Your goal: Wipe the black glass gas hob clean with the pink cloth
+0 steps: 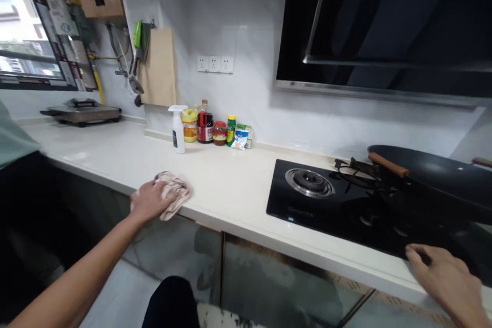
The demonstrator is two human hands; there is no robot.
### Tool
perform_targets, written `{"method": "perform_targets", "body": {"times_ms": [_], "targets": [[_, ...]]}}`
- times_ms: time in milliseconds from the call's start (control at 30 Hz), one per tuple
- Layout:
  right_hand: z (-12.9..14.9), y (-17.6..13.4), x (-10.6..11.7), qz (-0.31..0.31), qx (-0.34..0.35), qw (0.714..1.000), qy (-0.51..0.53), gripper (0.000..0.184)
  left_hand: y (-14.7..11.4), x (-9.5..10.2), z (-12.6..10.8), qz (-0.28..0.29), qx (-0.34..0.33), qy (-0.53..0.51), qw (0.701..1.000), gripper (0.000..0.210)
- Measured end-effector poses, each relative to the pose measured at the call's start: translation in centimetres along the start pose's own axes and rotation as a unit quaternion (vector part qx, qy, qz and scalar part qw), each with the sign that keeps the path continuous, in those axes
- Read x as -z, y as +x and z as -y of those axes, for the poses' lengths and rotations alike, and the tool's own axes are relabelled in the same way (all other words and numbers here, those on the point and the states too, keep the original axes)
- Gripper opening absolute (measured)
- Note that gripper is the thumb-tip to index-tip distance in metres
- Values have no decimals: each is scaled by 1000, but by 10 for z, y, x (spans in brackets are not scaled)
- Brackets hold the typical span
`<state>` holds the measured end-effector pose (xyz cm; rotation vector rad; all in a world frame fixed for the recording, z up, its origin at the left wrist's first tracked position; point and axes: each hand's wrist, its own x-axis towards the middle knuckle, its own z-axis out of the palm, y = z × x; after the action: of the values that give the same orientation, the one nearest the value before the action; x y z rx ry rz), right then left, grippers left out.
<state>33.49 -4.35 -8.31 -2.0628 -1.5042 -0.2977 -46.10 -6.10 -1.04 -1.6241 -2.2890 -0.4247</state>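
Kitchen counter (226, 184), seen from the front and above. Nearest, at lower right: right hand (448, 274), fingers bent, by the front edge of the hob (284, 197), well apart from the left hand (148, 202) and from the cloth (180, 192); degree of closure and contact with the hob impossible to tell at this angle. At lower centre: dark-clad knee (171, 302), before the cabinets (280, 282).

Slightly farther, left of centre: left hand palm down, clasped over the cloth, at the counter's front edge. Cloth pale, patterned and crumpled; bunched under the fingers and out to their right, lower tip hanging over the edge. At the left margin: another person (17, 136), in pale green and black.

Middle distance, well to the right of the cloth: black hob with round burner (310, 183); toward its far right, wok (446, 177) with wooden handle.

Behind the cloth, left to right along the back: white sprayer (178, 130), yellow jug (189, 125), dark bottle (205, 133), red-lidded jar (220, 134), green shaker (231, 132), packets (241, 138). Farther left: lidded griddle (82, 114).

Background: upright board (159, 66), three sockets (215, 64), hood (384, 36) above the hob, window (26, 36).
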Motion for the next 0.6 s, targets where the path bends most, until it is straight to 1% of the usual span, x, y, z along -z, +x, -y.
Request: {"method": "perform_targets", "body": {"times_ms": [33, 100, 167, 233, 300, 367, 433, 467, 533, 600], "targets": [[0, 0, 1, 0, 0, 1000, 0, 42, -11, 1, -22, 8, -15, -9, 1000, 67], [2, -1, 4, -2, 2, 1000, 1, 42, -35, 2, -71, -2, -66, -42, 997, 65], [3, -2, 6, -3, 1, 1000, 0, 43, -60, 1, -123, -10, -138, -85, 987, 62], [5, -3, 7, -1, 2, 1000, 3, 43, -84, -1, -170, -13, -211, -121, 970, 64], [7, -4, 8, -3, 5, 1000, 7, 41, -106, -3, -211, -12, -272, -148, 951, 73], [7, -4, 8, -5, 9, 1000, 8, 39, -125, -6, -247, -24, -299, -158, 941, 78], [7, -4, 8, -2, 13, 1000, 5, 39, -140, -10, -281, -32, -346, -160, 924, 77], [8, -4, 8, -2, 14, 1000, 2, 39, -146, -12, -298, -34, -383, -156, 910, 73], [10, -5, 8, 1, 13, 1000, -8, 40, -157, -15, -335, -45, -462, -145, 874, 56], [12, -6, 9, 5, 11, 1000, -20, 42, -166, -17, -378, -73, -511, -143, 844, 40]]}}
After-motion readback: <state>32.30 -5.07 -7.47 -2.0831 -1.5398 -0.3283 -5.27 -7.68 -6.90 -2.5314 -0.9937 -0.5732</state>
